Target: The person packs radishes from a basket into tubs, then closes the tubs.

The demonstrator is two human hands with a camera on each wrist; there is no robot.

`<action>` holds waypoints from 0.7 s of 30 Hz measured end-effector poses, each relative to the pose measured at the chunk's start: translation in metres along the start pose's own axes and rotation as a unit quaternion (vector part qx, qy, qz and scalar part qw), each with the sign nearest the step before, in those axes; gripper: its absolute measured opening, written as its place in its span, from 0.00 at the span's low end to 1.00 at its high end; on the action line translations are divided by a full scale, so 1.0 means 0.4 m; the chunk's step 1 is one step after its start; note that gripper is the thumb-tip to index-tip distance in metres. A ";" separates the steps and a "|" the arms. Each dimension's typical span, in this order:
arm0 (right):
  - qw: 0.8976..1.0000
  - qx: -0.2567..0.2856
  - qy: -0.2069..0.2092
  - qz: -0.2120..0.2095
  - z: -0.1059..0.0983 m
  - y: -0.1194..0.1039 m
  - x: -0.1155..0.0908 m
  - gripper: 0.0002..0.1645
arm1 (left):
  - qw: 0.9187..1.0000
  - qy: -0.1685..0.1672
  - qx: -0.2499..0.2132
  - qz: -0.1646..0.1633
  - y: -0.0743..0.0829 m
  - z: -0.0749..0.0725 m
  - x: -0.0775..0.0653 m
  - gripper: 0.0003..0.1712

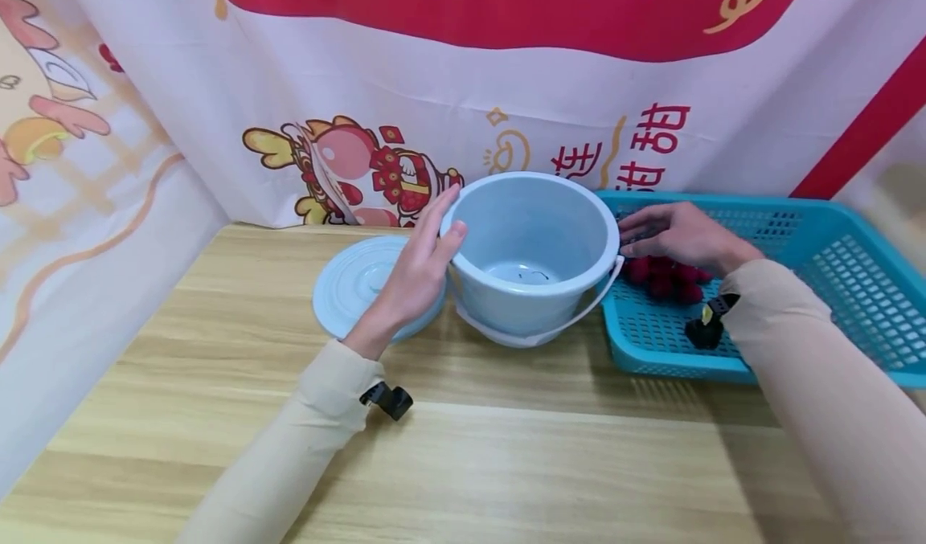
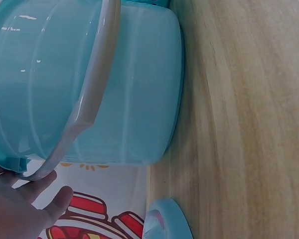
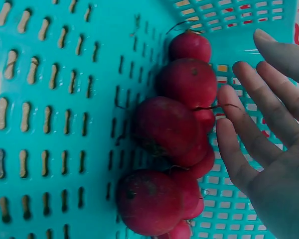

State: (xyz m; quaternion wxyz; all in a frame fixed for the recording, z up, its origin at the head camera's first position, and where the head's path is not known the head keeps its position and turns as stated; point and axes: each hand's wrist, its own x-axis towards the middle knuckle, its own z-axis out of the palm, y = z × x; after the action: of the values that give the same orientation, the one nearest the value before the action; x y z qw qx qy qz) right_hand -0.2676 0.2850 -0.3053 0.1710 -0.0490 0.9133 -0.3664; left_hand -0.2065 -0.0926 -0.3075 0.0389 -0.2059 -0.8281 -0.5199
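Standing lidless near the desk's [image 1: 145, 399] far edge, head view: round pale-blue plastic bucket [image 1: 517, 307] — uncovering apparently done. Left wrist: left hand's [image 2: 15, 206] parted fingers against its rim. Right wrist: right hand's [image 3: 284, 172] fingers spread, pinching nothing — round dark-red radishes [image 3: 164, 124] seemingly left unhandled inside turquoise mesh basket's [image 3: 114, 40] left edge.

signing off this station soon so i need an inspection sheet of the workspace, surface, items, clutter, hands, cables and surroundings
Surface: wood-grain table, light-toned.
Job's things: pale blue bucket upright, uncovered; round lid on the table to its left; teal basket to its right, holding red radishes.
Clutter: thin dark strands on the bucket's floor.
Hands: left hand at the bucket's left rim; right hand over the basket, fingers extended, holding nothing.
Cables: nothing seen.
Surroundings: printed white-and-red cloth behind the table.
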 end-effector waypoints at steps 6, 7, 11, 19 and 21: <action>1.000 -0.016 -0.010 0.007 0.011 0.004 0.013 0.36 | 1.000 -0.010 0.002 -0.005 0.060 -0.013 -0.026 0.34; 1.000 -0.020 -0.009 0.009 0.012 0.008 0.013 0.35 | 1.000 -0.011 0.005 -0.005 0.060 -0.011 -0.026 0.35; 0.999 -0.034 -0.006 0.009 0.021 0.016 0.018 0.34 | 1.000 -0.011 0.010 -0.001 0.064 -0.010 -0.028 0.35; 0.996 -0.092 -0.012 0.008 0.030 0.010 0.031 0.30 | 1.000 -0.015 0.002 -0.002 0.064 -0.012 -0.025 0.34; 0.994 -0.106 -0.011 0.007 0.030 0.008 0.031 0.30 | 1.000 -0.015 0.002 0.000 0.064 -0.011 -0.021 0.34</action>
State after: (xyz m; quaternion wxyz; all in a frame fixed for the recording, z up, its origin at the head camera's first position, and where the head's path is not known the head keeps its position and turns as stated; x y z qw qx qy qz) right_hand -0.2750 0.2768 -0.3189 0.1775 -0.0645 0.9455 -0.2652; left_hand -0.1895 -0.0893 -0.2861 0.0268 -0.2136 -0.8295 -0.5153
